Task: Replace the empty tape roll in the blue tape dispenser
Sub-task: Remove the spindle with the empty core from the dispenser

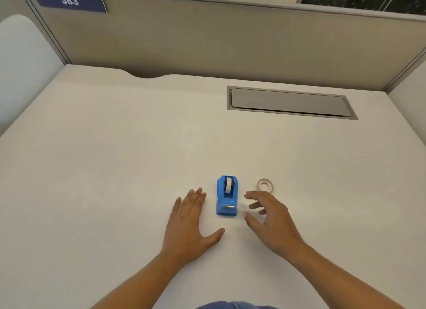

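A small blue tape dispenser (227,197) stands on the white desk (115,170), its cutter end toward me, with a white roll (229,186) seated in its slot. A loose tape roll (265,185) lies flat on the desk just right of it. My left hand (190,225) rests flat, palm down, a little left of the dispenser, holding nothing. My right hand (270,218) hovers to the dispenser's right with fingers spread and curled, empty, just in front of the loose roll.
A grey cable hatch (288,102) is set flush into the desk at the back right. Beige partition walls (207,36) close off the back and right side. A sign reading 383 (69,0) hangs at the top left.
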A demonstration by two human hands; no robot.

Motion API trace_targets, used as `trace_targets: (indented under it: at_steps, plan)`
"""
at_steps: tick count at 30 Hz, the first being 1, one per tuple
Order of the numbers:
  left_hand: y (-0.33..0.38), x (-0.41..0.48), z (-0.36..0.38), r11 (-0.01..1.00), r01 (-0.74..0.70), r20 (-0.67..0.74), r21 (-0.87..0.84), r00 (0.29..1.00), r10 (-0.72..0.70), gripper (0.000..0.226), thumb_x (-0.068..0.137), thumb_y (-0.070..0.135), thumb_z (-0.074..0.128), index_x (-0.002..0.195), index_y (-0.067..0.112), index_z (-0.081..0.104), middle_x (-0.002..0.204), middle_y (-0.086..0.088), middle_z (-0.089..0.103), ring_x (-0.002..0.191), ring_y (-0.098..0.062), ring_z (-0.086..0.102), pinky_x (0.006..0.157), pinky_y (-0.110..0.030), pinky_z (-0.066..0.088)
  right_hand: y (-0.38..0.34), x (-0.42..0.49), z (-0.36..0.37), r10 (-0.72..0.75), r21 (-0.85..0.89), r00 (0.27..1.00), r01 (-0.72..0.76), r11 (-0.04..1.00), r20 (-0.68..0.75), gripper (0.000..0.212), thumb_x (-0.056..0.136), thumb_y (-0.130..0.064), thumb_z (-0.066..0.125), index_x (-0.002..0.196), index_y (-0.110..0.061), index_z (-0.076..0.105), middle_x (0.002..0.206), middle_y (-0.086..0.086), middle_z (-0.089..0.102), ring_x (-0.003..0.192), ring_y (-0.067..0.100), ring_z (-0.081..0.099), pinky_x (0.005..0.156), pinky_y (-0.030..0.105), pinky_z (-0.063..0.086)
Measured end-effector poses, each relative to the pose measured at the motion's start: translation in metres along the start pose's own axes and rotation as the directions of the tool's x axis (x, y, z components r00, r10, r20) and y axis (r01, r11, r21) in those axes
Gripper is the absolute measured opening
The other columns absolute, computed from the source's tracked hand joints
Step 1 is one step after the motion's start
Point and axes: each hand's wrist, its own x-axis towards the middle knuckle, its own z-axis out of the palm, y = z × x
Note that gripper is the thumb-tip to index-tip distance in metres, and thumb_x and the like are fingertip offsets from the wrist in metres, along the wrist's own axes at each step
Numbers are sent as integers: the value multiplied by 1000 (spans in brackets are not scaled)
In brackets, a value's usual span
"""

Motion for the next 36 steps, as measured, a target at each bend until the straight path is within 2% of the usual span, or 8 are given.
trace_targets:
  at_steps: [2,5,8,11,19,25,31,36]
  plan:
    - [8,16,-1,996,-47,-10,-78,999,46,100,70,84,41,149,30,14,158,11,21,145,-5,10,119,-35,10,-10,20,-2,-11,-15,1000,11,1000,24,44,82,-30,72,122,-38,54,117,-36,49,89,-2,63,71,14,46]
    - [20,42,-1,974,-57,-10,-220,998,56,101,66,80,56,145,41,8,156,11,26,142,-6,20,116,-31,15,-20,49,-3,-19,-71,995,26,997,102,53,76,-33,75,123,-41,50,121,-34,45,72,0,64,70,10,43]
    - [21,49,4,943,-48,-8,-330,999,48,96,67,71,64,144,39,18,150,11,37,133,-6,34,113,-35,28,-23,65,2,-27,-115,984,48,992,176,59,71,-32,77,121,-41,49,123,-28,45,81,-8,59,74,2,36]
    - [21,51,7,956,-92,-11,-278,996,93,87,71,67,62,142,35,23,136,15,49,120,-4,45,109,-39,34,-21,75,8,-21,-118,977,47,992,214,57,68,-27,77,117,-38,50,118,-22,51,98,-6,51,74,3,35]
    - [17,51,12,958,-118,-31,-260,993,114,87,74,63,61,144,31,21,140,13,46,128,-4,41,116,-33,22,-19,84,9,-32,-181,979,70,981,204,43,72,-25,77,108,-37,56,105,-20,59,73,-13,51,65,5,35]
    - [18,51,10,957,-110,-38,-270,994,104,86,73,64,61,144,32,23,141,14,45,129,-2,39,117,-29,19,-23,83,10,-49,-267,976,106,958,211,40,75,-24,76,109,-32,57,100,-17,56,78,2,50,66,9,34]
    - [18,51,10,961,-110,-31,-255,994,105,87,74,66,60,144,31,22,142,13,46,130,-3,39,117,-33,21,-32,89,5,-54,-343,975,127,931,215,34,73,-24,71,102,-33,55,95,-15,57,78,6,50,57,8,25]
    - [18,52,10,959,-109,-28,-260,994,105,85,74,67,59,143,31,24,139,12,48,128,-5,43,115,-36,24,-33,92,0,-99,-342,954,197,919,283,33,78,-21,68,108,-30,63,103,-10,57,85,10,54,61,11,33]
